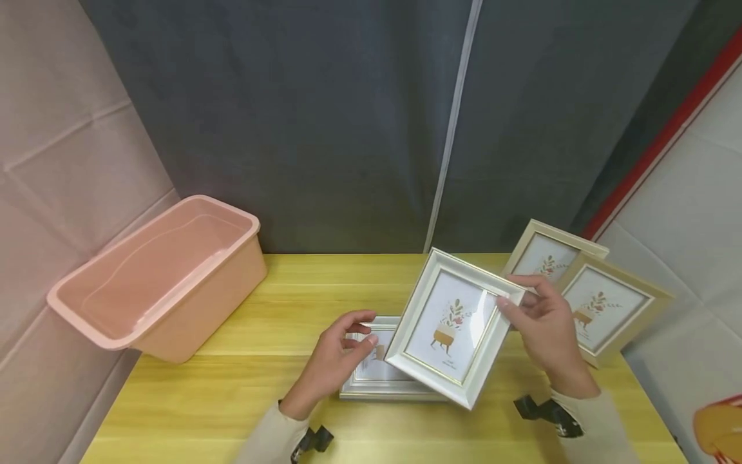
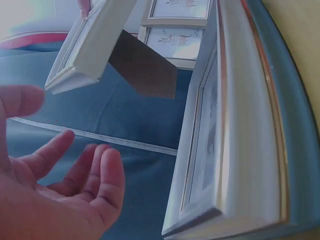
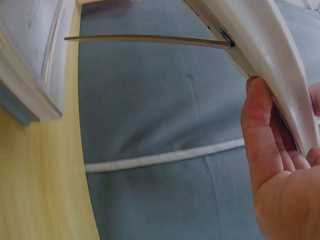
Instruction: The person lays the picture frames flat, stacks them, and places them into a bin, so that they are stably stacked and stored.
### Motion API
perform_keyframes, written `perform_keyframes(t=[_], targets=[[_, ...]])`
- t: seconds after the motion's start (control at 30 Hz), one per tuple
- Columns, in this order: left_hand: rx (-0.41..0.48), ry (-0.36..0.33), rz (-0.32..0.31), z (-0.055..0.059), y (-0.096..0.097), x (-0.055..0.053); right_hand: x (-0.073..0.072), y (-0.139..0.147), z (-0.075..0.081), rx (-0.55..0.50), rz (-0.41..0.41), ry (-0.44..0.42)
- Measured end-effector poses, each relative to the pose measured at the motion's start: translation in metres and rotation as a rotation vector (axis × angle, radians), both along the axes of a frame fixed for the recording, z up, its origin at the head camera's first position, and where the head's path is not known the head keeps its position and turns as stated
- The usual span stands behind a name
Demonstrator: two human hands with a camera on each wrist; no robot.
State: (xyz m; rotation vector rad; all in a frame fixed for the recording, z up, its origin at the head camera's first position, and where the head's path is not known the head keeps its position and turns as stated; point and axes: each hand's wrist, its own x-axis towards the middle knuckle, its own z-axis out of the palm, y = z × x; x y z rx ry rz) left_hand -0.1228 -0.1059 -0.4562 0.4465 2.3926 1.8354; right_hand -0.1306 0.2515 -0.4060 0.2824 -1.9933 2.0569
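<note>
My right hand [image 1: 547, 328] pinches the right edge of a white picture frame [image 1: 446, 328] with a gold inner line, thumb in front and fingers behind. The frame is tilted and raised above the table; its brown stand [image 2: 145, 67] sticks out at the back. My left hand [image 1: 336, 351] hovers left of that frame with its fingers loosely bent and nothing between them, as the left wrist view [image 2: 75, 195] also shows. Below lies a stack of picture frames [image 1: 394, 390], the top one white and partly covered by the raised frame.
Two beige picture frames [image 1: 608, 303] stand upright at the table's right, one overlapping the other. A pink plastic bin [image 1: 203, 316] sits at the left on the yellow wood-grain table [image 1: 278, 425]. A dark grey curtain [image 1: 290, 129] hangs behind.
</note>
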Motion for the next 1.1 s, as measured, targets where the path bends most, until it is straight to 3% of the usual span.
perform_keyframes(t=[0.23, 0.37, 0.6, 0.73, 0.87, 1.1], targets=[[0.111, 0.062, -0.157, 0.004, 0.021, -0.013, -0.002, -0.004, -0.007, -0.024, 0.053, -0.008], [0.141, 0.052, -0.241, 0.005, 0.028, -0.016, 0.001, -0.009, -0.010, -0.028, 0.092, -0.017], [0.268, -0.123, -0.399, 0.000, 0.032, -0.016, 0.003, -0.018, -0.015, -0.147, 0.204, 0.008], [0.278, -0.163, -0.419, -0.005, 0.030, -0.014, 0.002, -0.022, -0.020, -0.178, 0.231, 0.009], [0.254, -0.177, -0.385, -0.006, 0.027, -0.012, 0.001, -0.025, -0.023, -0.176, 0.202, -0.019], [0.217, -0.147, -0.345, -0.011, 0.019, -0.008, -0.002, -0.028, -0.030, -0.204, 0.175, -0.036]])
